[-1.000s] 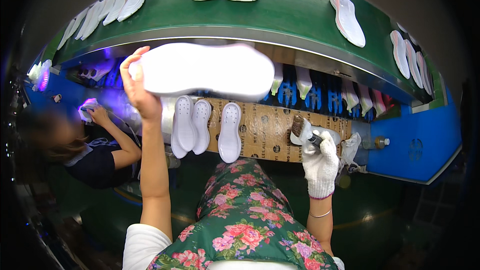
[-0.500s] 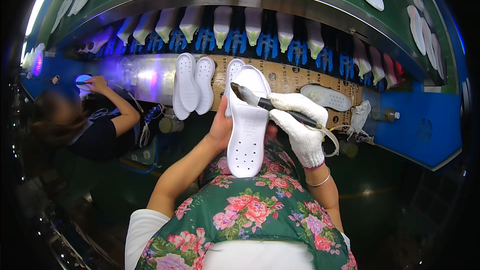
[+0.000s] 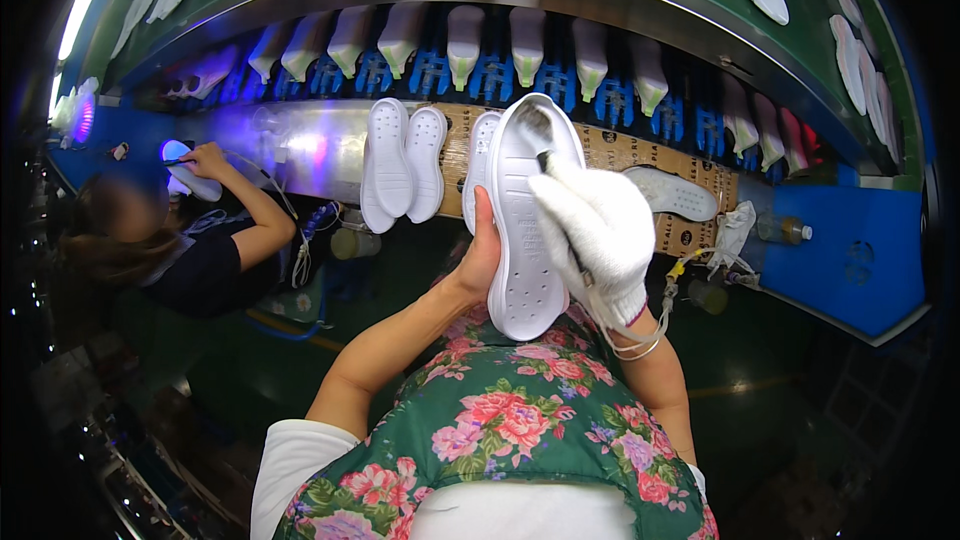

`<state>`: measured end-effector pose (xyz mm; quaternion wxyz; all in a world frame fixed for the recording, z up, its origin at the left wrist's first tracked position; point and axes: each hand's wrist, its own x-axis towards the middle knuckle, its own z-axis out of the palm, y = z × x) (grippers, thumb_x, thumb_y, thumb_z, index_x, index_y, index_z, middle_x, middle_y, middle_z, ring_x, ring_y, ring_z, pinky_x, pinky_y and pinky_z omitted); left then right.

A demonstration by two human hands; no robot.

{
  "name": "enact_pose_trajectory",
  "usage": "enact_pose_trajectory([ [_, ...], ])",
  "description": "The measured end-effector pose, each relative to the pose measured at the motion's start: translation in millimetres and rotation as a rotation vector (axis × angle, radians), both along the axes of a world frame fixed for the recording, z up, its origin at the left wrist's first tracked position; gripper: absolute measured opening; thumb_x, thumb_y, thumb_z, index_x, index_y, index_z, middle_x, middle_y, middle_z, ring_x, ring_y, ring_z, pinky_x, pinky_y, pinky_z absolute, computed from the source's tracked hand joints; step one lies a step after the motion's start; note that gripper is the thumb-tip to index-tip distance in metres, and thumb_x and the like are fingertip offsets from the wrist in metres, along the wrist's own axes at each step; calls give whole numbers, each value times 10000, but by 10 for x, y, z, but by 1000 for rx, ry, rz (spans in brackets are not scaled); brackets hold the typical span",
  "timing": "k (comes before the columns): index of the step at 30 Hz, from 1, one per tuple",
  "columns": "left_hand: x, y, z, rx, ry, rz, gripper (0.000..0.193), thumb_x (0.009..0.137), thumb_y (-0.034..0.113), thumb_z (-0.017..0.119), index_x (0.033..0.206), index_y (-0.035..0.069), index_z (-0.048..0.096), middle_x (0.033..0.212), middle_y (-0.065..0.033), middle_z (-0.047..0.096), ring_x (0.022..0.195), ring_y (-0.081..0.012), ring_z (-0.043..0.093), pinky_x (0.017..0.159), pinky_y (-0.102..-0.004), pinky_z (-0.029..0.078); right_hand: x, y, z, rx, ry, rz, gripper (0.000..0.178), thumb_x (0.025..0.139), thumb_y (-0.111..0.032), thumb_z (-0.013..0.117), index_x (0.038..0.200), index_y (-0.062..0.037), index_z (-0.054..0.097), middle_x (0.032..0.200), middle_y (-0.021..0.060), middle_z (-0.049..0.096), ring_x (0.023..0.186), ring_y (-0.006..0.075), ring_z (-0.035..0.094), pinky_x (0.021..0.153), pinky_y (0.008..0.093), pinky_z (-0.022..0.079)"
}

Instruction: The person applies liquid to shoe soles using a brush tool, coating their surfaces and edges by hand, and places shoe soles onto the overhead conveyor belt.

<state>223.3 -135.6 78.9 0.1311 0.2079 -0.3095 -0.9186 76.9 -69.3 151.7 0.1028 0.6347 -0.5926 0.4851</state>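
Note:
A white shoe sole with small holes at its near end is held upright in front of me, hollow side toward me. My bare left hand grips its left edge, thumb along the side. My right hand, in a white knitted glove, is closed round a brush fed by a thin clear tube. The bristles touch the inside of the sole's far end; the glove hides most of the handle. Just behind the held sole, another white sole lies on the cardboard.
Two more white soles lie to the left, and a greyish sole to the right. Beyond, shoe lasts hang above blue clamps. A bottle lies by the blue panel. At left, a co-worker's hand works on a sole.
The brush has moved from the sole's left edge up to the inside of its far end. My gloved hand has turned over the handle. The held sole has shifted slightly right.

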Motion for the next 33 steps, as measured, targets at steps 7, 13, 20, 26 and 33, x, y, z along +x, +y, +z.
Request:
enact_pose_trajectory([
  [7, 122, -196, -145, 199, 348, 22, 987, 936, 822, 101, 1558, 87, 317, 1498, -154, 480, 1353, -282, 515, 1142, -444, 426, 84, 81, -5, 101, -417, 143, 296, 751, 1, 794, 1041, -49, 757, 1000, 136, 744, 848, 269, 720, 748, 357, 562],
  [13, 169, -358, -71, -99, -4, 67, 993, 931, 837, 141, 1580, 97, 276, 1507, -152, 474, 1359, -295, 509, 1146, -460, 423, 303, 42, -44, 24, -94, 253, 323, 701, 4, 779, 1018, -57, 768, 991, 129, 750, 904, 309, 728, 778, 393, 565],
  [20, 231, -583, -10, 12, 138, 109, 1066, 877, 891, 123, 1591, 111, 257, 1542, -140, 431, 1387, -307, 472, 1161, -498, 391, 308, 21, 15, 147, -333, 267, 300, 769, -17, 786, 1067, -44, 754, 957, 131, 751, 828, 258, 720, 701, 366, 572],
  [26, 200, -770, -95, 150, 377, -26, 1271, 709, 1031, 170, 1414, 10, 447, 1056, -272, 651, 874, -361, 690, 733, -452, 603, 430, 21, -51, 113, -338, 473, 393, 732, -22, 798, 1118, -86, 754, 999, 107, 750, 881, 275, 730, 766, 374, 568],
  [33, 146, -884, -46, 339, 512, -57, 1263, 672, 1044, 290, 1399, 25, 461, 1109, -251, 601, 979, -364, 638, 779, -537, 571, 518, -63, -67, 24, -177, 439, 398, 712, 11, 771, 1103, -63, 753, 960, 124, 744, 776, 279, 720, 646, 368, 568],
])
